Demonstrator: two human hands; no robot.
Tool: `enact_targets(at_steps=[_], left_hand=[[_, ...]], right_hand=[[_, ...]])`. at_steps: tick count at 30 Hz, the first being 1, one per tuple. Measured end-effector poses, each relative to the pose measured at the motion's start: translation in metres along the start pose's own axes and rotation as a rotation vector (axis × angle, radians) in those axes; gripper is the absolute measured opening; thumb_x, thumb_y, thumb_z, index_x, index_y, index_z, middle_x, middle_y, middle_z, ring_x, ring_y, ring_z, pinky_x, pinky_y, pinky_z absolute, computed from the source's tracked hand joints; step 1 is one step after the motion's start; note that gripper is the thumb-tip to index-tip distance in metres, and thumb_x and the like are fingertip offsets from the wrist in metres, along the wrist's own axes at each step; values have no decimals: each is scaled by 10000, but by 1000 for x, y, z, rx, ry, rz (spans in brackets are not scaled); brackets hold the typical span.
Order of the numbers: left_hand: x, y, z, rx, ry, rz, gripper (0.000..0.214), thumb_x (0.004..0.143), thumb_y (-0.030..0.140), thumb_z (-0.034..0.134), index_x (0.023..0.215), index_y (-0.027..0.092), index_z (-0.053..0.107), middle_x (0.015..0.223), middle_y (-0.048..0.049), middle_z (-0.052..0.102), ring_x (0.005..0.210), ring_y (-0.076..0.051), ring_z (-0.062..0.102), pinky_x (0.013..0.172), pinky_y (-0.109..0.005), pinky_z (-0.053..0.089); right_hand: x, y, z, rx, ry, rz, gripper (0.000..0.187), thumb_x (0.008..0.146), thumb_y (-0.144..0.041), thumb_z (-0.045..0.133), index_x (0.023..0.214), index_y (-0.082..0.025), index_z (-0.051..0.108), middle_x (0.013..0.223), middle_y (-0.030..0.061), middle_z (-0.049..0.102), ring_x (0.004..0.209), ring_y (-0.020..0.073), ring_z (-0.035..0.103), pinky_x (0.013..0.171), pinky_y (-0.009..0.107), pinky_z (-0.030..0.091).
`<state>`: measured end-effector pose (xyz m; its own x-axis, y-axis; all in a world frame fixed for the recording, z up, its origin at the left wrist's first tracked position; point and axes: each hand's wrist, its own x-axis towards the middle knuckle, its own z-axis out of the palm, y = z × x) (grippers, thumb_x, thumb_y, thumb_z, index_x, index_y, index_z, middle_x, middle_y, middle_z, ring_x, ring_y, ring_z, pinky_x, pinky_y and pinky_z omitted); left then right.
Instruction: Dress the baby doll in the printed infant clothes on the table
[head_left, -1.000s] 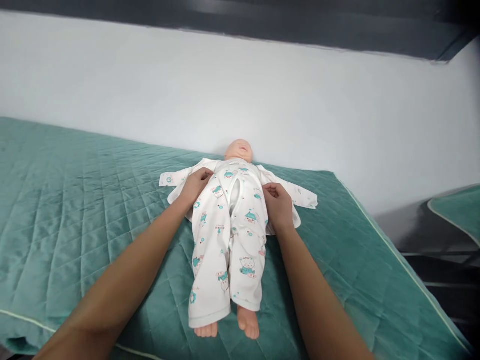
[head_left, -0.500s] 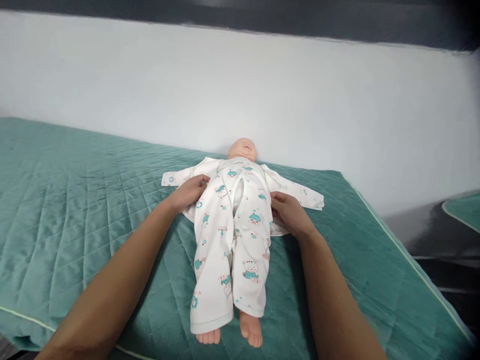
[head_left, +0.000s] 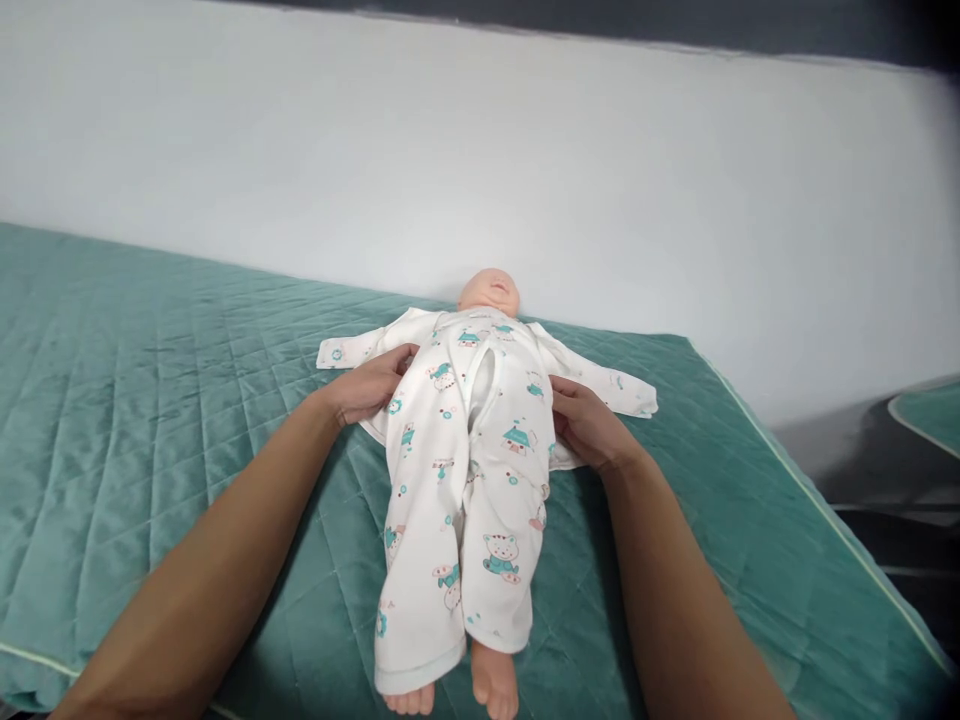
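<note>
A baby doll [head_left: 489, 292] lies on its back, head towards the wall and bare feet towards me. White baby pants [head_left: 499, 500] with teal cartoon prints cover its legs and reach up over the chest; an oval opening shows at the crotch. Under them is a white long-sleeved baby top [head_left: 600, 385], its sleeves spread to both sides. My left hand [head_left: 371, 385] is closed at the left side of the pants, near the hip. Opposite it, my right hand [head_left: 589, 420] is closed on the right side of the pants. The fingertips of both hands are partly hidden by the cloth.
Beneath the doll is a green quilted cover [head_left: 225, 440] with pale piping along its edges. A white wall [head_left: 480, 150] rises right behind the doll's head. At the far right, past the cover's edge, another green padded surface [head_left: 934, 415] is partly visible.
The view has tilted slightly down and closer, so the doll looks a little larger. Both hands stay at the sides of the pants, with the right hand slightly farther out.
</note>
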<state>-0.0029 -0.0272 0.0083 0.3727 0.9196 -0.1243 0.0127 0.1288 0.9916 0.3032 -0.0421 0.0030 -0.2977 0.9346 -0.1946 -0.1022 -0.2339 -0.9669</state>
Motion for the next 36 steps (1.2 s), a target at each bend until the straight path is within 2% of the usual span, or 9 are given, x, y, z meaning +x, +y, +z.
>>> enact_targets(at_steps=[5, 10, 14, 18, 23, 26, 29, 33, 36], left_hand=[[-1, 0, 1, 73, 13, 31, 424, 625, 173, 681, 1037, 180, 581, 1054, -26, 658, 980, -198, 611, 850, -320, 506], [-3, 3, 2, 212, 38, 112, 319, 661, 210, 626, 972, 165, 571, 1018, -33, 655, 1017, -214, 583, 935, -352, 475], [-5, 9, 4, 390, 70, 145, 270, 694, 226, 604, 954, 171, 561, 938, -24, 659, 1001, -218, 578, 890, -327, 480], [-4, 10, 6, 463, 125, 75, 250, 701, 250, 593, 940, 183, 568, 899, -12, 652, 912, -203, 593, 785, -292, 484], [3, 8, 6, 593, 251, -48, 197, 680, 254, 583, 861, 178, 582, 909, -49, 692, 831, -210, 607, 657, -274, 453], [10, 4, 5, 654, 280, -103, 226, 665, 229, 560, 872, 166, 626, 941, -78, 731, 857, -236, 642, 686, -291, 467], [14, -1, 4, 714, 324, -82, 263, 676, 230, 520, 873, 157, 677, 976, -101, 752, 893, -260, 658, 756, -319, 478], [15, -2, 5, 731, 333, -29, 203, 662, 241, 521, 706, 151, 698, 898, -124, 765, 864, -295, 653, 776, -349, 470], [14, -1, 6, 680, 326, -5, 177, 645, 236, 543, 636, 153, 699, 789, -116, 755, 809, -305, 642, 756, -363, 467]], right_hand=[[-8, -8, 7, -64, -47, -26, 352, 681, -258, 829, 1019, -198, 749, 1051, 44, 766, 932, 207, 699, 845, 327, 540], [-7, -8, 7, -137, -83, -21, 328, 733, -281, 788, 1046, -193, 743, 1087, 46, 758, 949, 206, 690, 885, 348, 526], [-4, -5, 6, -146, -70, -3, 291, 714, -260, 787, 990, -188, 735, 982, 27, 760, 886, 188, 683, 853, 333, 519], [-3, -7, 7, -237, -1, -22, 205, 688, -242, 773, 867, -179, 696, 836, -13, 722, 729, 132, 625, 704, 265, 481], [-4, -8, 8, -350, 104, 3, 156, 661, -205, 733, 708, -185, 586, 648, -60, 604, 591, 84, 514, 582, 223, 401], [-2, -8, 8, -420, 137, 0, 147, 649, -192, 697, 686, -193, 555, 620, -59, 578, 571, 90, 504, 568, 231, 404], [1, -7, 7, -552, 218, -5, 106, 645, -190, 647, 678, -203, 547, 591, -49, 570, 549, 110, 515, 545, 247, 405], [7, -2, 6, -838, 413, -22, 77, 671, -239, 622, 738, -212, 598, 667, 2, 663, 593, 159, 561, 553, 281, 406], [9, -2, 10, -983, 466, -92, 95, 716, -266, 613, 784, -206, 641, 806, 53, 729, 717, 201, 605, 629, 307, 425]])
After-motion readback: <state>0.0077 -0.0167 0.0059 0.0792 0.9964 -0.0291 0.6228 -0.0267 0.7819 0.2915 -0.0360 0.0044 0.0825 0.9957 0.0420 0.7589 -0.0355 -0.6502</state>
